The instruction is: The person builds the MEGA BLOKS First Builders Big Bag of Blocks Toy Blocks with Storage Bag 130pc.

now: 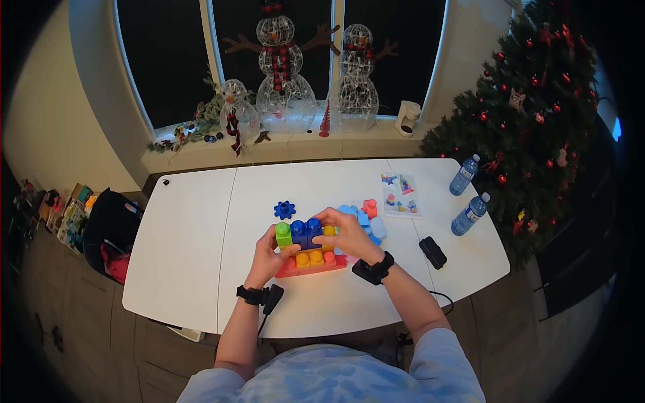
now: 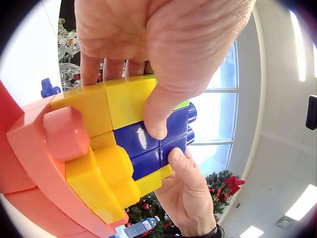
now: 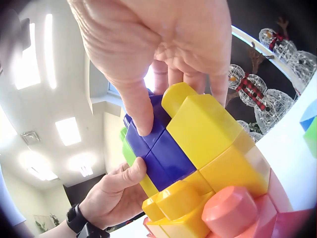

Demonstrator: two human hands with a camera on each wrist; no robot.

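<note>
The block build [image 1: 311, 268] stands on the worktop [image 1: 185, 252], just in front of the person, between both hands. It has a long red base, a lower front row with two yellow studs between two red ones, and a taller row behind. In that taller row, a green block [image 1: 284, 236] sits at the left end, blue blocks [image 1: 306, 236] fill the middle, and a yellow block [image 1: 328, 240] sits toward the right.

The left hand [image 1: 270, 256] grips the build from its left side, thumb pressed on the front of the blue blocks and fingers behind. The right hand [image 1: 354, 236] grips the other side the same way, its thumb also on the blue.

A blue gear-shaped piece [image 1: 284, 209] lies behind the build. Loose blocks [image 1: 377, 227], light blue, blue and red among them, lie to the right, near a picture sheet [image 1: 402, 195]. Farther right are two water bottles, one [image 1: 464, 175] behind the other [image 1: 470, 215], and a black case [image 1: 433, 252]. Wire snowmen [image 1: 285, 101] stand on the window ledge [image 1: 201, 158], and a decorated tree [image 1: 521, 121] stands to the right.
</note>
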